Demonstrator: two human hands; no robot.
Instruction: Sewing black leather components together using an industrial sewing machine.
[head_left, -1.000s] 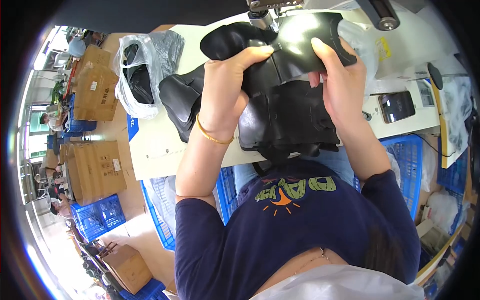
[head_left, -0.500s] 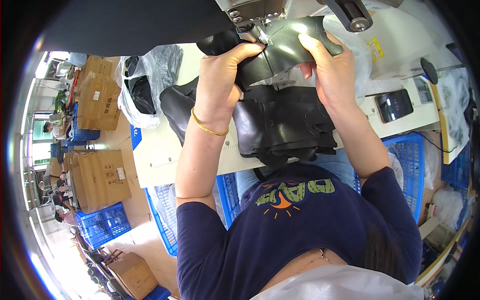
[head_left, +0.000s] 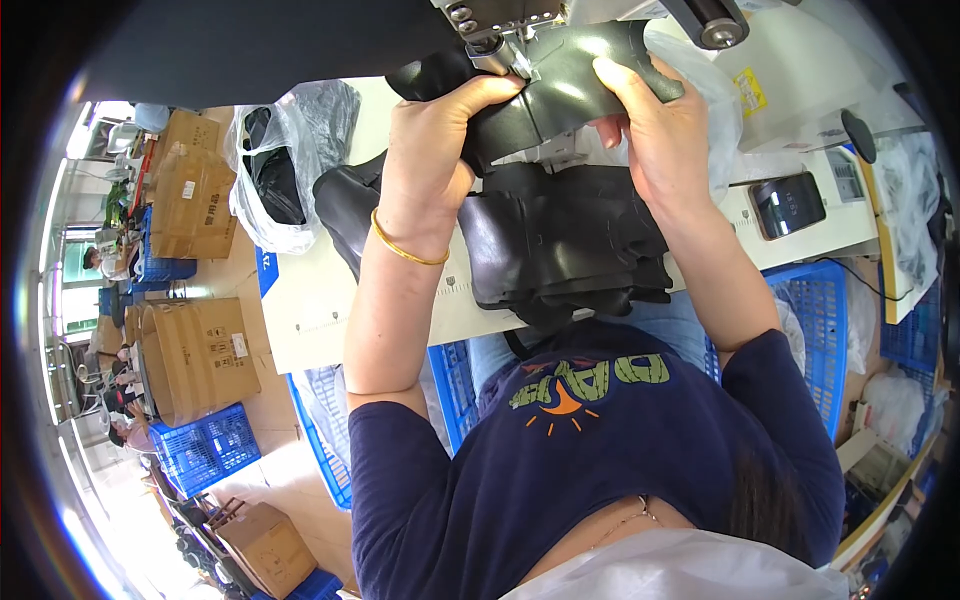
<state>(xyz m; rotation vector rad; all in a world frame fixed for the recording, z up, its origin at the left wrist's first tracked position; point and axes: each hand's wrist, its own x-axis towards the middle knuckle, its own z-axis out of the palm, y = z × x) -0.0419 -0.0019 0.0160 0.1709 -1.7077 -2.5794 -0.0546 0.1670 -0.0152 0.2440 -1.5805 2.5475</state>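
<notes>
A shiny black leather-like piece [head_left: 560, 92] with a seam lies under the presser foot [head_left: 518, 66] of a sewing machine [head_left: 510, 14]. My left hand [head_left: 432, 140] grips its left part, thumb on top close to the foot, fingers hidden beneath. With thumb above and fingers below, my right hand [head_left: 662, 130] pinches the piece's right end. Nearer to me, a stack of similar black pieces [head_left: 560, 240] rests on the white table [head_left: 400, 318], partly over its front edge. Some of the black material extends left behind my left wrist, which wears a gold bangle.
A clear plastic bag [head_left: 290, 170] with black material stands at the table's left. On the right lies a phone [head_left: 787, 205]. Blue baskets [head_left: 815, 320] sit below the table's front. Cardboard boxes [head_left: 205, 360] and a blue crate [head_left: 208, 450] line the floor at left.
My left hand and forearm have shifted slightly left and up, and the held black piece has moved a little the same way under the foot. My right hand keeps its grip.
</notes>
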